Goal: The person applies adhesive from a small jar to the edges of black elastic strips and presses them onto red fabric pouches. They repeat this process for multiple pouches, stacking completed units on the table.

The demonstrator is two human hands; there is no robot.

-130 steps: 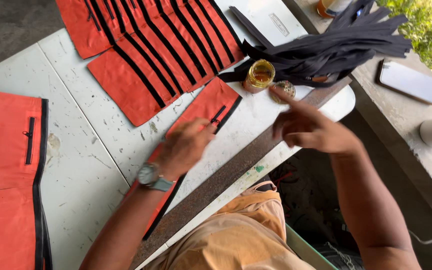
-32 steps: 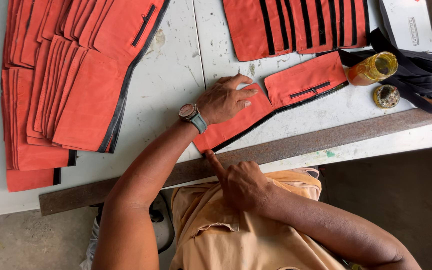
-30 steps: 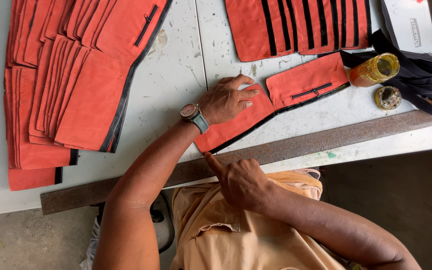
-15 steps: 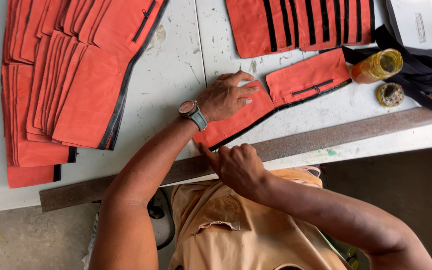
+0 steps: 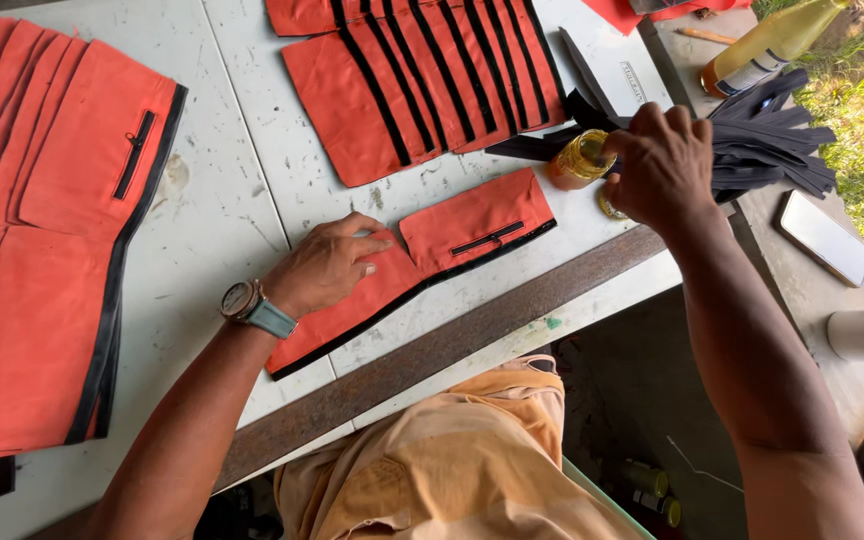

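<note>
Stretching across the whole view, the white, scuffed surface [image 5: 222, 190] is ending at a rusty brown strip [image 5: 452, 345] along its near edge, and bare room is lying open between the cloth piles and along that edge. Filling the left side, a big stack of orange fabric panels [image 5: 42, 260] with black binding is fanning out flat; a second fanned row of orange panels [image 5: 422, 80] is lying at the top. Between them, near the edge, the long orange pocket piece [image 5: 432, 255] is lying flat, its long axis running from lower left up to upper right, black trim along its near side and a short black slot toward its right end. The left hand [image 5: 327, 265], wearing a wristwatch [image 5: 252, 305], is pressing palm-down with fingers spread on the piece's middle. The right hand [image 5: 657, 165] is curling its fingers around a small amber glass jar [image 5: 582, 158] beside dark fabric strips [image 5: 752, 140]; the grip looks closed on it.
</note>
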